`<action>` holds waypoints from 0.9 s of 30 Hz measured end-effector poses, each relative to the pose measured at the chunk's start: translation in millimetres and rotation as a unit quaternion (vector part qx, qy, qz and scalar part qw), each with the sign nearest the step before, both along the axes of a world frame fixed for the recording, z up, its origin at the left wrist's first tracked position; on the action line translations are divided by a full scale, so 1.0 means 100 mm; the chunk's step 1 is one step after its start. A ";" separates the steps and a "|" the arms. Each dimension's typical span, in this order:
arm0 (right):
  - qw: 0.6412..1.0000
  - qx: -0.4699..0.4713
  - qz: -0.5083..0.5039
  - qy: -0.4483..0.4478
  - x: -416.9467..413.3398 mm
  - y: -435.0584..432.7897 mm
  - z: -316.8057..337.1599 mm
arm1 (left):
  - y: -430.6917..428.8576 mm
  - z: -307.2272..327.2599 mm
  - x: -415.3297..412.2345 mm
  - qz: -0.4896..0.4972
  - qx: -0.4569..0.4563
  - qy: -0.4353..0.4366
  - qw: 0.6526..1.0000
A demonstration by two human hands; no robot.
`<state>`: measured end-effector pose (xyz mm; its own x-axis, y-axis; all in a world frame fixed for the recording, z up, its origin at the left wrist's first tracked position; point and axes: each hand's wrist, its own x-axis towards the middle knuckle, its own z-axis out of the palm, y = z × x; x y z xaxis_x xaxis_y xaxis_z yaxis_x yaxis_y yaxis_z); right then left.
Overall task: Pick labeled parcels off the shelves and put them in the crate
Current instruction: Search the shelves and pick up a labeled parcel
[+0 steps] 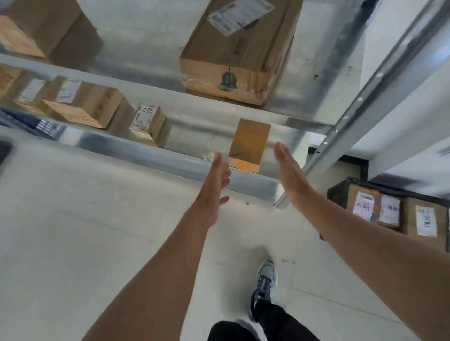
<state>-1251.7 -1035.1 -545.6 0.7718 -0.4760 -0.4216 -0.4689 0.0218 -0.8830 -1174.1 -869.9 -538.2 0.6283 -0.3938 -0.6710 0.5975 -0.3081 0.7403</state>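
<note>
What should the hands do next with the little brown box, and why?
Probably move both hands forward and close them onto the sides of the small box. The left hand and right hand are open, palms facing each other, one on each side of it, and seem not to touch it yet. The box stands at the shelf's front edge.

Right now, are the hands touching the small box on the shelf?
Apart. In the head view, bare shelf shows between the small box and the left hand and the right hand.
</note>
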 end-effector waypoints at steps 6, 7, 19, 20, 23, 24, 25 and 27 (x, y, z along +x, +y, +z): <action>0.997 0.035 -0.059 0.040 0.45 -0.08 -0.33 | -0.09 -0.28 0.64 -0.056 0.034 0.012 0.998; 0.996 0.042 -0.070 0.047 0.52 -0.09 -0.39 | -0.13 -0.34 0.75 -0.068 0.038 0.015 0.997; 0.970 0.095 -0.195 0.106 1.28 -0.35 -1.19 | -0.75 -1.22 1.79 -0.173 0.089 0.019 0.981; 0.968 0.097 -0.202 0.112 1.31 -0.37 -1.24 | -0.80 -1.29 1.84 -0.174 0.095 0.017 0.980; 0.960 0.108 -0.225 0.124 1.42 -0.46 -1.45 | -0.92 -1.42 1.94 -0.188 0.105 0.016 0.976; 0.959 0.116 -0.228 0.126 1.44 -0.48 -1.49 | -0.96 -1.45 1.95 -0.194 0.106 0.015 0.975; 0.958 0.121 -0.227 0.127 1.46 -0.50 -1.52 | -1.00 -1.47 1.95 -0.198 0.106 0.015 0.974; 0.959 0.120 -0.218 0.135 1.52 -0.55 -1.58 | -1.08 -1.51 1.98 -0.201 0.109 0.014 0.973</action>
